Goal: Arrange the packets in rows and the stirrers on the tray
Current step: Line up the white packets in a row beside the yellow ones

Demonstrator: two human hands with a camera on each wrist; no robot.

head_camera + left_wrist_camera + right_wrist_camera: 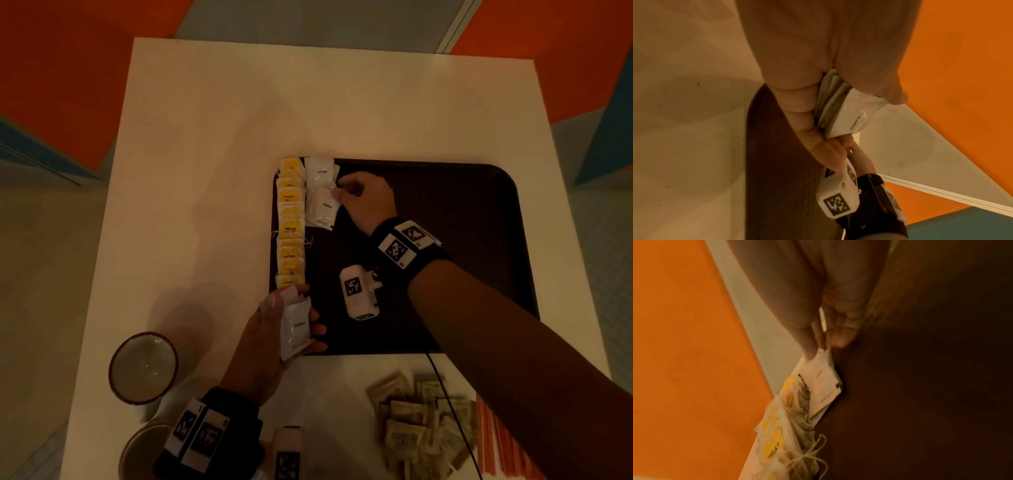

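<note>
A dark brown tray [445, 212] lies on the white table [212, 137]. Along its left edge runs a row of several yellow tea packets [290, 222]. Beside them lie two white coffee packets, the far one [320, 171] and a nearer one [322, 207]. My right hand [346, 192] pinches the nearer packet's [823, 378] top corner as it lies on the tray. My left hand [291, 325] grips a small stack of white coffee packets [296, 325] [844, 112] at the tray's near left corner. Orange stirrers [500, 442] lie on the table at the near right.
A heap of brown sugar packets [421, 431] lies on the table near the front, left of the stirrers. Two round cups [144, 366] stand at the near left. A black cable [445, 394] crosses the sugar heap. Orange and blue floor surrounds the table.
</note>
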